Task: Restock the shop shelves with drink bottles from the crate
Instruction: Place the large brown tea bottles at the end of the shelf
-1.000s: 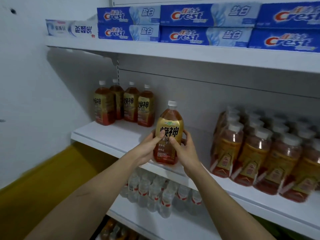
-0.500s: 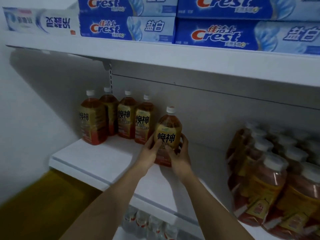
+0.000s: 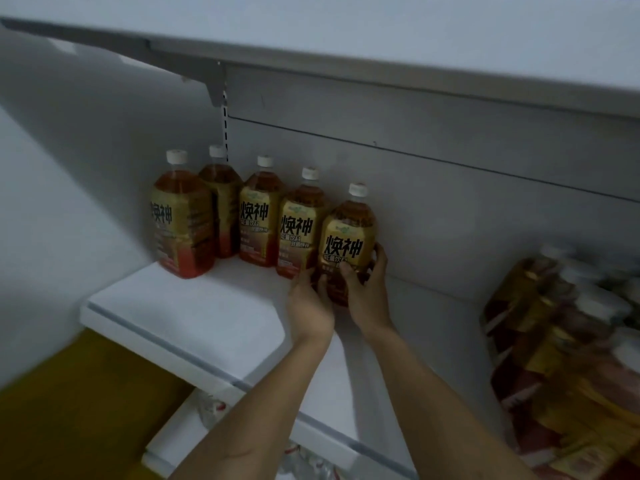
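bottle, amber with a gold label and white cap, stands upright at the back of the white shelf, clasped low down by both hands. left hand wraps the lower left side, its fingers curled against the base and partly crossing in front of the neighbouring bottle. right hand grips the lower right side, thumb across the front below the label and fingers curved round behind. whether the base rests on the shelf or sits just above it cannot be told, since the hands cover it.

just left of the grip runs a row of four matching bottles along the back panel, the nearest one touching or almost touching the held bottle, the farthest one set a little forward. well to the right of the grip lies a shrink-wrapped pack of similar bottles, blurred. above the grip hangs the underside of an upper shelf. below and toward the person, under the shelf edge, clear bottles show in part.
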Available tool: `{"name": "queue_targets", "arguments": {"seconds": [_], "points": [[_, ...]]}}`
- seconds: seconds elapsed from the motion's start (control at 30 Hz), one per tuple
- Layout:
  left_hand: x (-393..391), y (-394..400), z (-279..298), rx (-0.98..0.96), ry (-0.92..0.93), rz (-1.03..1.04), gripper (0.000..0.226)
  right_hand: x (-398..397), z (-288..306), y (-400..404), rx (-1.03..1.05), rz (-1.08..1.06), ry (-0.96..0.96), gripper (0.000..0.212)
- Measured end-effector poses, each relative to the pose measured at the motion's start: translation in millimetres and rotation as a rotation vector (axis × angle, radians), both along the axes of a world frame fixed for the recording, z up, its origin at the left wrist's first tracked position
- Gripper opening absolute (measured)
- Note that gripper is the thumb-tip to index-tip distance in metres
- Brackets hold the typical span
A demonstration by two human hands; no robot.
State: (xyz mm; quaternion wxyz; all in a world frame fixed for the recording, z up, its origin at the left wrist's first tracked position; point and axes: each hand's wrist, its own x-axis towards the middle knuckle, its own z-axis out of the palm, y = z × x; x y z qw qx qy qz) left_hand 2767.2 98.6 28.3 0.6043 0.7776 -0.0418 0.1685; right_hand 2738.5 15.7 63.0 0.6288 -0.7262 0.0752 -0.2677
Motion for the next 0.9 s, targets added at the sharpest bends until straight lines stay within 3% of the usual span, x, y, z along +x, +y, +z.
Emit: {"name": "queue_targets", "arguments": {"seconds": [0.9], "points": [[-9,-2,8,-0.027,0.056,-0.047,0.035,5,-17,7,-0.036,-0.024,0.107,0.071]]}}
